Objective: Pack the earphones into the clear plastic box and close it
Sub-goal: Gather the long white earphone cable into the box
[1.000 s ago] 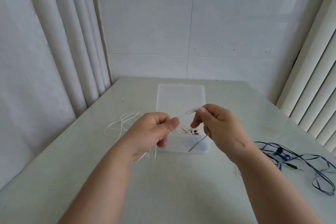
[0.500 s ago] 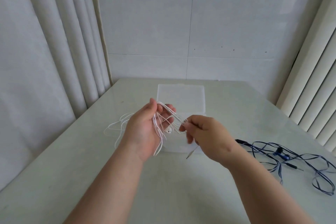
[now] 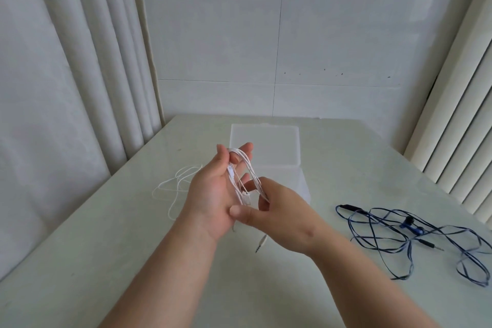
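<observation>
White earphones [image 3: 246, 197] loop around left hand [image 3: 210, 194]; right hand [image 3: 282, 216] pinches them.

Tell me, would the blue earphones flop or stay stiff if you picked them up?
Probably flop: the blue earphones lie in loose, thin loops on the table. Likely light, since the cord is so thin. They may tangle, because loops cross each other.

Clear box [image 3: 266, 141], white earphones [image 3: 247, 165], dark blue earphones [image 3: 411, 228], pale greenish table [image 3: 106, 247].
</observation>
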Available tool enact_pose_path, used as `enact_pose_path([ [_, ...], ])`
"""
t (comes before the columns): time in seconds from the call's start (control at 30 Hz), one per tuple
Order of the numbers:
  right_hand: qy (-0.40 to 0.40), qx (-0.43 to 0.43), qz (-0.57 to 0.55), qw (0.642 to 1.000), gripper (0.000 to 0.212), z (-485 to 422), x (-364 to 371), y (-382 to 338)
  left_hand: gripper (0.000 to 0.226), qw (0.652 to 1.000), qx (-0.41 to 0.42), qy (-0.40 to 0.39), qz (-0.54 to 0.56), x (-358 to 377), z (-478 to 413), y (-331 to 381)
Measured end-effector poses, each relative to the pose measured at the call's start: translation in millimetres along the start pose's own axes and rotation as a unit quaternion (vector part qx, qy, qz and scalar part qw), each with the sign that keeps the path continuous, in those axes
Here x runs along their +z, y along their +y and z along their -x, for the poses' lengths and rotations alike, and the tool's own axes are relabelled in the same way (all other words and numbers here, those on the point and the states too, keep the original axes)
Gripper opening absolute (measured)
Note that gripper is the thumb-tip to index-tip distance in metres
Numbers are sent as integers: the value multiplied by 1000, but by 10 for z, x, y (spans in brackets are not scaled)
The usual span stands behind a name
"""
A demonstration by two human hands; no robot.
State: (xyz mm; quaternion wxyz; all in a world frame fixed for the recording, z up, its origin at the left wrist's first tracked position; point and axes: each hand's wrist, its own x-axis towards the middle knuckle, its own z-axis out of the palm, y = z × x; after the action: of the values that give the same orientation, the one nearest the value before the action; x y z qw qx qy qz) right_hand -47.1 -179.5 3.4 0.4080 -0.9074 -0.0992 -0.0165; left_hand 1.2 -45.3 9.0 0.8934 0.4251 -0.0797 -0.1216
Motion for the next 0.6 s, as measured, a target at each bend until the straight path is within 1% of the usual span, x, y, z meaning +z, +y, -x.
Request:
enact_pose_path([
  [0.07,33,-8,21,999,23,-11,7,-13,41,1000,-7,-5,18,1,6,13],
  [0.1,43,-10,29,999,22,-17,7,-13,40,1000,-6,-8,28,5,5,16],
  [0.2,45,-3,25,999,32,-30,16,-17,35,999,0,-12,47,21,4,25],
  [0.37,42,9,-1,999,35,-25,12,-35,52,997,-1,-24,70,20,8,24],
  [0.47,34,17,0,999,36,-14,26,-66,53,997,0,-34,70,0,-8,1],
  [0.6,21,19,1,1000,25,-3,4,-96,46,997,10,-25,70,-22,-33,-12],
])
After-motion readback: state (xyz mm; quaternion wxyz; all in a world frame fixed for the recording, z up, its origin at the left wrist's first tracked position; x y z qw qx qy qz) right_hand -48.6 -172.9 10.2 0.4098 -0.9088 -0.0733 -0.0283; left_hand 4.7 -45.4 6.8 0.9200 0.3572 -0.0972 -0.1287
